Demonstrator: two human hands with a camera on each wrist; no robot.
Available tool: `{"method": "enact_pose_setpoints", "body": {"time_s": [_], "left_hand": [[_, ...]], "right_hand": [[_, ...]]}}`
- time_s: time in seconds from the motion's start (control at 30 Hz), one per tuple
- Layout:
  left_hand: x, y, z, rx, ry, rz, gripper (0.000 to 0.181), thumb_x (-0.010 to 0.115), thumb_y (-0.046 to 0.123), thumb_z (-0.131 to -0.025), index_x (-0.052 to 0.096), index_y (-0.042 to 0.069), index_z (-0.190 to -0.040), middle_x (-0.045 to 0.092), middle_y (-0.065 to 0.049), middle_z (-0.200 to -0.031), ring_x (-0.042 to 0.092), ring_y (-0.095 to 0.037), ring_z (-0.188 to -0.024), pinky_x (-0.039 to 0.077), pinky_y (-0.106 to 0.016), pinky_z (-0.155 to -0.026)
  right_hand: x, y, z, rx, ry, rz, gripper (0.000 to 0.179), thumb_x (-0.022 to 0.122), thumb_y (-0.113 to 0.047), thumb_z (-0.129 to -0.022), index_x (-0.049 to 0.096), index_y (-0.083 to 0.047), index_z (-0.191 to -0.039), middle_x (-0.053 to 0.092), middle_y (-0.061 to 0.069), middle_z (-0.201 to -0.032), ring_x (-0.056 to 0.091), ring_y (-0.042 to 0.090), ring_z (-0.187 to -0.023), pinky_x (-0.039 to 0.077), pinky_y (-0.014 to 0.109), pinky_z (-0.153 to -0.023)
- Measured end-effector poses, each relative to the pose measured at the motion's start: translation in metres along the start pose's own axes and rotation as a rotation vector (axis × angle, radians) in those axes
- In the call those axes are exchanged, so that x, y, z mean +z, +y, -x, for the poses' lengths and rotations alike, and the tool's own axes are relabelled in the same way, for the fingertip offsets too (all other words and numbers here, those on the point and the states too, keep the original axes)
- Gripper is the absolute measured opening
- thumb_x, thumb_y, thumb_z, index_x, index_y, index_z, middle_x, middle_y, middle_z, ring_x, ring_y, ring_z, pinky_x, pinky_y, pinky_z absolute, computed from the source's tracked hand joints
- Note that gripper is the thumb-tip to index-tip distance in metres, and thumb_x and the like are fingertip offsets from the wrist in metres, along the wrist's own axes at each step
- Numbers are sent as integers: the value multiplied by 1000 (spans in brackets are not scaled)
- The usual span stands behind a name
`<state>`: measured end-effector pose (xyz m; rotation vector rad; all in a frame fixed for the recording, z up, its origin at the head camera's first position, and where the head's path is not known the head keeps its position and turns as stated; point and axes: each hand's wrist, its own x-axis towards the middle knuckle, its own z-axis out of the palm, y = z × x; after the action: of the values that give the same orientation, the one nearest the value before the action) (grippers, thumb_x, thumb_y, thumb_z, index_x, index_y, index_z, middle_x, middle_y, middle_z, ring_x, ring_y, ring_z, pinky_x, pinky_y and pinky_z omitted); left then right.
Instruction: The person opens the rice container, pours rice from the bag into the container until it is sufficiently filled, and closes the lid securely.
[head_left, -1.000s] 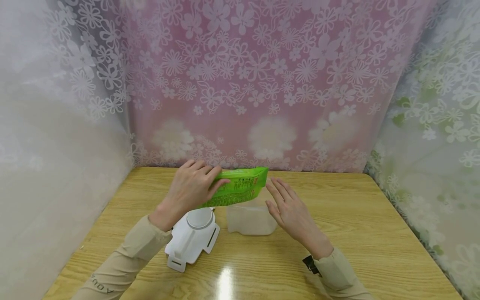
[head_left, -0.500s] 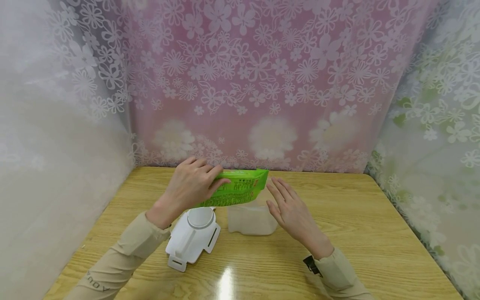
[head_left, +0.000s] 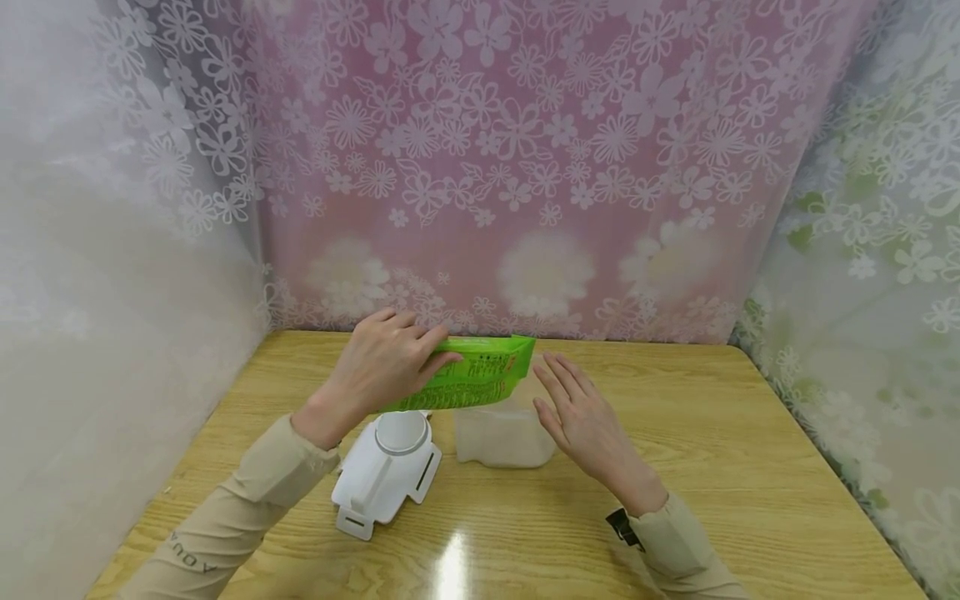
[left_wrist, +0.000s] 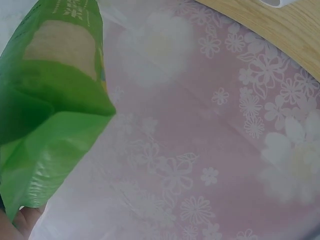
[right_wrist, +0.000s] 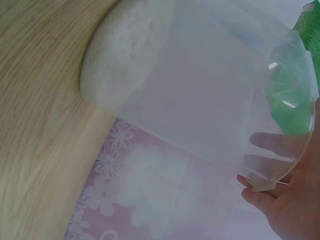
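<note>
My left hand (head_left: 382, 358) grips a bright green printed plastic bag (head_left: 480, 371), held nearly level with its folded end pointing right. In the left wrist view the bag (left_wrist: 60, 85) shows a clear window with pale contents. Below that end stands a tall translucent plastic container (head_left: 502, 437), its lower part filled with something whitish and fine-grained. My right hand (head_left: 588, 425) has its fingers extended along the container's right side near the rim. Seen from the right wrist, fingertips show through the clear wall of the container (right_wrist: 200, 100). The bag's mouth is hidden from the head view.
Left of the container lies a white plastic lid (head_left: 386, 475) with a round grey cap and slotted side flaps. Everything stands on a wood-grain table (head_left: 735, 483). A pink floral curtain (head_left: 525, 167) hangs behind the table, with pale curtains at both sides.
My left forearm has shifted slightly left and the hand a little up, with the bag tilting marginally. The right hand, container and lid stay in place.
</note>
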<state>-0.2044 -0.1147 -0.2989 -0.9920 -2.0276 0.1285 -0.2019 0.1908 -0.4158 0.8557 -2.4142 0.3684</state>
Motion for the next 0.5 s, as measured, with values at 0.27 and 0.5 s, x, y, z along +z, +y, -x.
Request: {"method": "enact_pose_setpoints", "body": {"time_s": [0.27, 0.5], "left_hand": [[-1, -1, -3, 14, -10, -10, 33, 72, 43, -93, 62, 13, -83, 48, 2, -54, 46, -16, -49, 39, -29, -55], [-1, -1, -4, 25, -20, -4, 34, 72, 42, -94, 61, 13, -82, 47, 2, -54, 45, -16, -49, 41, -30, -55]], "right_hand": [[0, 0, -1, 1, -1, 0, 56, 36, -38, -111, 50, 3, -146, 43, 22, -155, 41, 38, -142, 36, 51, -115], [-1, 0, -1, -6, 8, 1, 56, 34, -39, -111, 50, 4, -145, 43, 23, -154, 42, 39, -141, 36, 52, -115]]}}
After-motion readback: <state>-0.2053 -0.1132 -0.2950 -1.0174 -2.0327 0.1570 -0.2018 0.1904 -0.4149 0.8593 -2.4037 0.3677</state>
